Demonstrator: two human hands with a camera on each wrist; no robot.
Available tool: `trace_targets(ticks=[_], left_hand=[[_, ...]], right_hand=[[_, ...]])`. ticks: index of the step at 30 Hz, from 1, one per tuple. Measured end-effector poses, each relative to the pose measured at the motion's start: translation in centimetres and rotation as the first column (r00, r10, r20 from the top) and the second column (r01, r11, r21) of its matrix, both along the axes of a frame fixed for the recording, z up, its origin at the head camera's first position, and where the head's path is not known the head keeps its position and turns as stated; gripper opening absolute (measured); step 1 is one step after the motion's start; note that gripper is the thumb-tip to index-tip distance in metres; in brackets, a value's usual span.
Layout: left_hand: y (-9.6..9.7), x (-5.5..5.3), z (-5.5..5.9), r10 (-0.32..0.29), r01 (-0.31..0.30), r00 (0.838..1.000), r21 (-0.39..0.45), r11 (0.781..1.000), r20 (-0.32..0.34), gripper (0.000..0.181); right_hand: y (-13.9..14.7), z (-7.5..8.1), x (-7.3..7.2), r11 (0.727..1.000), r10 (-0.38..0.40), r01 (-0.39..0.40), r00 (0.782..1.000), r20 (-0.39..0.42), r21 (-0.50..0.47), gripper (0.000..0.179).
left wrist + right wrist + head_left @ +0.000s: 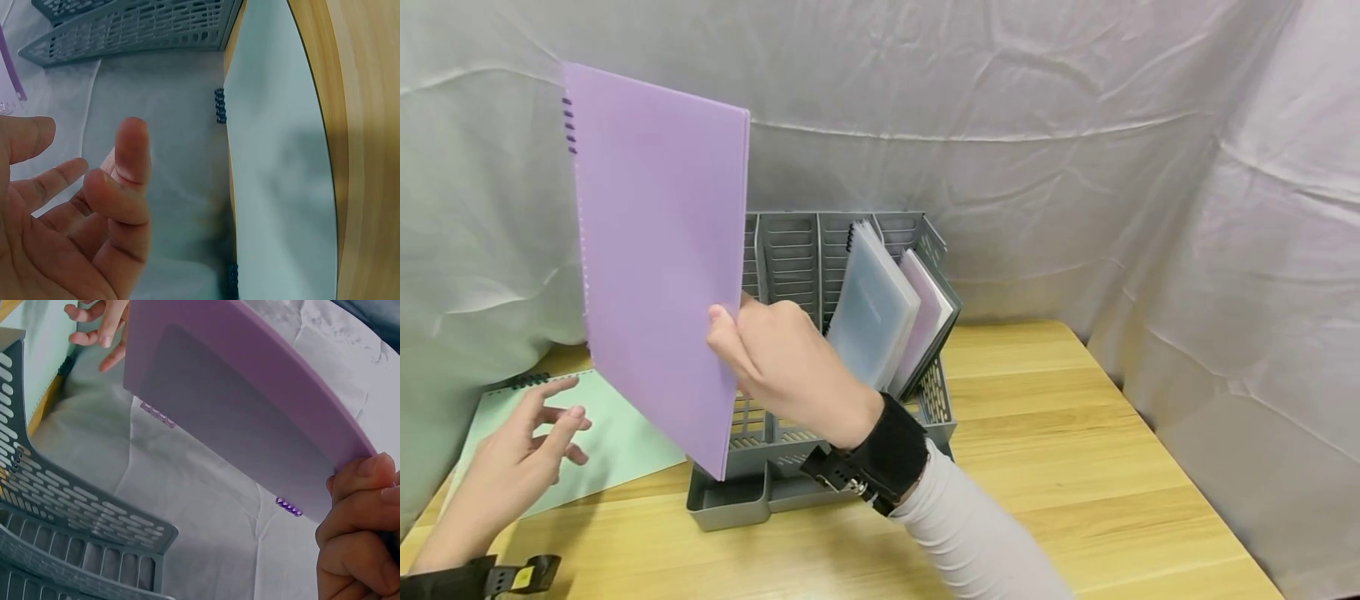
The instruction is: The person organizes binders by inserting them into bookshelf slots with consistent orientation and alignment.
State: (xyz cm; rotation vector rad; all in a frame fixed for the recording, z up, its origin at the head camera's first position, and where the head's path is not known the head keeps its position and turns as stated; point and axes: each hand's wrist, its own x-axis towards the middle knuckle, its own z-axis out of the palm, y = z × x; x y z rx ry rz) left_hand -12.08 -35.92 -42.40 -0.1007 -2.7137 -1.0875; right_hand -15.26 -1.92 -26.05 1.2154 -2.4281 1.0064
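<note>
My right hand (797, 358) pinches a purple ring-bound notebook (658, 250) by its right edge, thumb on the near cover. The notebook is raised upright in front of a grey slotted file rack (790, 250) and hides the rack's left part. In the right wrist view, curled fingers (356, 550) grip the notebook's edge, and its purple rings lie along the opposite side. My left hand (512, 467) hovers over a pale green ring-bound notebook (610, 433) lying on the table, its fingers loosely bent with nothing between them.
In the rack's right slots lean a clear-blue covered notebook (876, 308), a light purple one (917, 317) and a dark-covered one (951, 296). A shallow grey tray (730, 504) runs along the rack's front. Grey cloth (1075, 167) hangs behind the wooden table (1060, 442).
</note>
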Motion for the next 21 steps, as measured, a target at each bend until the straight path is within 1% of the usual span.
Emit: trace_targets(ticks=[2, 7, 14, 18, 21], left_hand=[[0.4, -0.1, 0.1, -0.010, 0.010, 1.000, 0.000, 1.000, -0.004, 0.057], [1.3, -0.5, 0.3, -0.037, 0.037, 0.999, 0.005, 0.999, -0.012, 0.054], [2.8, -1.0, 0.4, -0.065, 0.065, 0.998, 0.009, 0.998, 0.008, 0.054], [3.8, -1.3, 0.3, -0.071, 0.070, 0.997, 0.013, 0.997, 0.016, 0.054], [4.5, -1.5, 0.4, -0.080, 0.079, 0.997, 0.023, 0.997, 0.024, 0.054]], right_hand=[[0.3, 0.1, 0.0, 1.000, -0.010, 0.010, 1.000, 0.010, -0.008, 0.048], [1.0, 0.4, -0.1, 0.999, -0.028, 0.028, 1.000, -0.001, -0.025, 0.042], [1.9, 0.5, -0.1, 0.997, -0.070, 0.069, 0.997, -0.022, -0.044, 0.048], [2.4, 0.6, -0.2, 0.995, -0.091, 0.089, 0.995, -0.028, -0.053, 0.048], [2.6, 0.6, -0.4, 0.993, -0.102, 0.099, 0.994, -0.050, -0.061, 0.048]])
